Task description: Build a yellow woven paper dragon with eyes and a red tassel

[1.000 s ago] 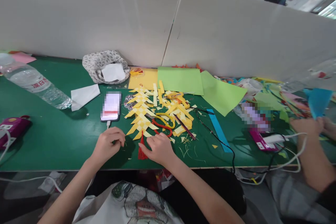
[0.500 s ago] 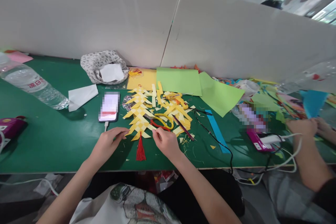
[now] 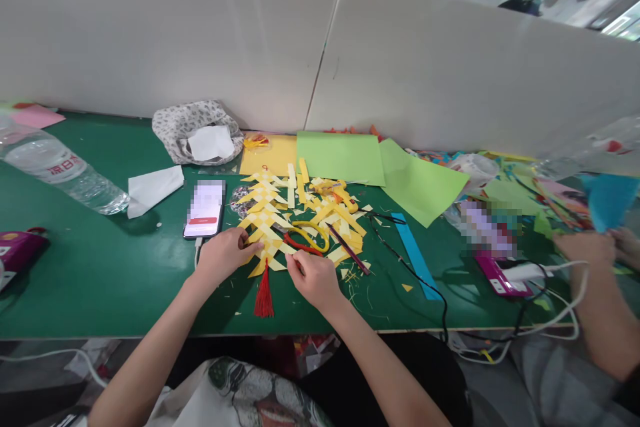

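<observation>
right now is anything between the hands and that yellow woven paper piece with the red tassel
Nothing visible is in the way. The left hand already rests its fingers on the left edge of the woven paper piece, and the right hand is at its lower right edge, beside the scissors. The red tassel hangs between the hands.

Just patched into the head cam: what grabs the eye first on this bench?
The yellow woven paper piece with its red tassel lies mid-table, the left hand and right hand pinching its lower edges. Beside it lie red and yellow scissors; green paper sheets lie behind.
</observation>
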`<state>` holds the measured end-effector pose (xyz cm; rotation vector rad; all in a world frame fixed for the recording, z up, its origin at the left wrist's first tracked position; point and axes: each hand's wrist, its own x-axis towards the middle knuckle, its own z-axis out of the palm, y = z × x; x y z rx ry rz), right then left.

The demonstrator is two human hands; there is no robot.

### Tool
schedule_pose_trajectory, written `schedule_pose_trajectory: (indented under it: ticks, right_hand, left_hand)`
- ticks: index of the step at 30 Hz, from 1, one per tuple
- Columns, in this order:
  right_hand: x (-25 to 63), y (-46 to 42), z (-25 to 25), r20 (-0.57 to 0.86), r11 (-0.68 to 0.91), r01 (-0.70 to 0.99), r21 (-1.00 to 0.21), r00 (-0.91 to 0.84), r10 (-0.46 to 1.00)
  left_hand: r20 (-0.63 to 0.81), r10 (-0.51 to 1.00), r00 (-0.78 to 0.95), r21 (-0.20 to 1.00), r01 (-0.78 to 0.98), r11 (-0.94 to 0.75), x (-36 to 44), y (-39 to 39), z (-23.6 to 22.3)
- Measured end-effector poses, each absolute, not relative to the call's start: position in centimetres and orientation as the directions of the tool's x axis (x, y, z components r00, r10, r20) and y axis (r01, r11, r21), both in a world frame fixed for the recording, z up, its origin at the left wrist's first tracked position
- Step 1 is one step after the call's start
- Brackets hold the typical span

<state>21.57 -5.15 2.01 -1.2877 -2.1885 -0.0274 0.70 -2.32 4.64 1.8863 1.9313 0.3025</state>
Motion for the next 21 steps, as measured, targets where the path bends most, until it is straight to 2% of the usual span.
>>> schedule_pose_trajectory:
  ticks: [3,8,11,16,21]
  right_hand:
    - [21.7,-5.1,2.2,0.491,0.529,0.802,-0.278,-0.355,0.796]
    - [21.9,-4.6,2.3,0.464,0.480,0.823,-0.302,-0.313,0.829]
    - [22.0,-4.1,2.3,0.432,0.416,0.851,-0.320,-0.260,0.864]
    - [22.1,-3.5,2.4,0.233,0.286,0.918,-0.273,-0.226,0.946]
    - [22.1,-3.5,2.2,0.215,0.280,0.918,-0.279,-0.225,0.951]
  left_hand:
    - [-0.190,0.981,0.035,0.477,0.877,0.061,0.8,-2.1,4.3]
    - [-0.180,0.979,0.100,0.716,0.696,0.060,0.3,-1.9,3.3]
    - [-0.179,0.977,0.112,0.806,0.587,0.080,0.0,-1.8,2.7]
    - [-0.183,0.979,0.084,0.867,0.483,0.121,0.4,-1.9,2.4]
    - [-0.210,0.976,0.053,0.875,0.455,0.164,1.0,-2.3,2.7]
